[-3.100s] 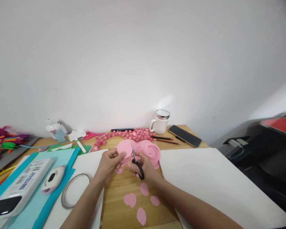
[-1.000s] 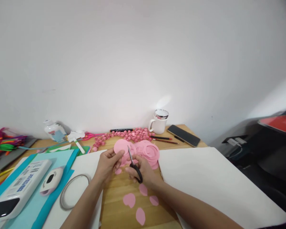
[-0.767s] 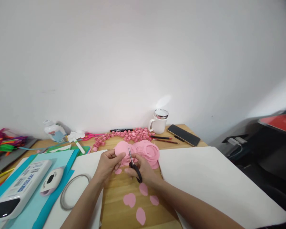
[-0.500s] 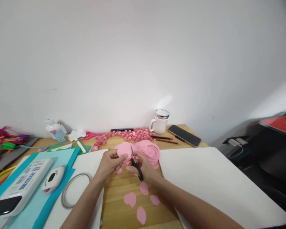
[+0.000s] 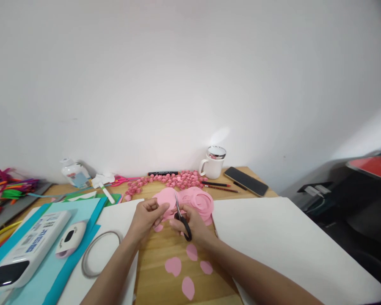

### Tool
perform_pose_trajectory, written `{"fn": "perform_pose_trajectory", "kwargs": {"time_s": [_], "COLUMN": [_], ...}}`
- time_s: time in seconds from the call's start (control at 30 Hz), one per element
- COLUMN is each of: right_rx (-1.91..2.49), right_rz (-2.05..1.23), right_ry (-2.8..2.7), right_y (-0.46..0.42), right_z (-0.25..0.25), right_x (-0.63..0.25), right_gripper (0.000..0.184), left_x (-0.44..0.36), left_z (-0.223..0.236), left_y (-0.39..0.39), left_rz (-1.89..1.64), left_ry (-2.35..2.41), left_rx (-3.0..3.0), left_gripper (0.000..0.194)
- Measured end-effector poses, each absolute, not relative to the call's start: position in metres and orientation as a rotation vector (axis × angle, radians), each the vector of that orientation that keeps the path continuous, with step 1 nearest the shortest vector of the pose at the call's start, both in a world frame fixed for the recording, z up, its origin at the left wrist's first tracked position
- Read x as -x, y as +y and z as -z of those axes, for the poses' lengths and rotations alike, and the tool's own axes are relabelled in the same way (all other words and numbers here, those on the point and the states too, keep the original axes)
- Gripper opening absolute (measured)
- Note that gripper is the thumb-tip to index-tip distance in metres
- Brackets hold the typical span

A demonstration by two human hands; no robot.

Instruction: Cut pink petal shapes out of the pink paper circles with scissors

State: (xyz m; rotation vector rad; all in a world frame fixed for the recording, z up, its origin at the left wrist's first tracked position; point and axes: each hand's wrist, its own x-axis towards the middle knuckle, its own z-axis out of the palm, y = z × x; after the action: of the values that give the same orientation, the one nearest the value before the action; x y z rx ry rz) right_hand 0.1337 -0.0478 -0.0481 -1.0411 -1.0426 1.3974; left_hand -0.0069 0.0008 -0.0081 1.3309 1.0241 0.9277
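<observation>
Between thumb and fingers my left hand (image 5: 148,217) pinches a round piece of pink paper (image 5: 165,199). Black-handled scissors (image 5: 184,224) are in my right hand (image 5: 193,222), blades pointing away from me at the right edge of that round. Just behind the blades lies a heap of pink paper spirals and offcuts (image 5: 203,202). Several pink paper petals (image 5: 173,266) rest on the wooden table nearer to me, below my hands. The lower side of the pink round is hidden by my left fingers.
Many small rolled pink paper buds (image 5: 178,179) line the back near a white mug (image 5: 213,163), pencils (image 5: 220,188) and a phone (image 5: 246,181). White boards (image 5: 282,241) flank the wooden strip. On the left are a tape roll (image 5: 102,254), a white bottle (image 5: 75,173) and pipe cleaners (image 5: 9,188).
Both hands stay over the same spot, shifting slightly. The pink round has turned and shifted a little in my left fingers while the scissors tilt against its edge. The petals keep their places.
</observation>
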Motion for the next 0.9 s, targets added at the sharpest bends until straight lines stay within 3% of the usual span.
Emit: {"fn": "perform_pose_trajectory", "kwargs": {"time_s": [0.9], "right_rx": [0.995], "right_rz": [-1.421], "right_ry": [-1.079], "right_y": [-0.0474], "right_z": [0.0565], "right_x": [-0.1353], "right_gripper": [0.042], "left_x": [0.0099], "left_z": [0.0128], "left_y": [0.0056], "left_rz": [-1.03], "left_ry": [0.966], "left_rx": [-1.254], "left_gripper": [0.037]}}
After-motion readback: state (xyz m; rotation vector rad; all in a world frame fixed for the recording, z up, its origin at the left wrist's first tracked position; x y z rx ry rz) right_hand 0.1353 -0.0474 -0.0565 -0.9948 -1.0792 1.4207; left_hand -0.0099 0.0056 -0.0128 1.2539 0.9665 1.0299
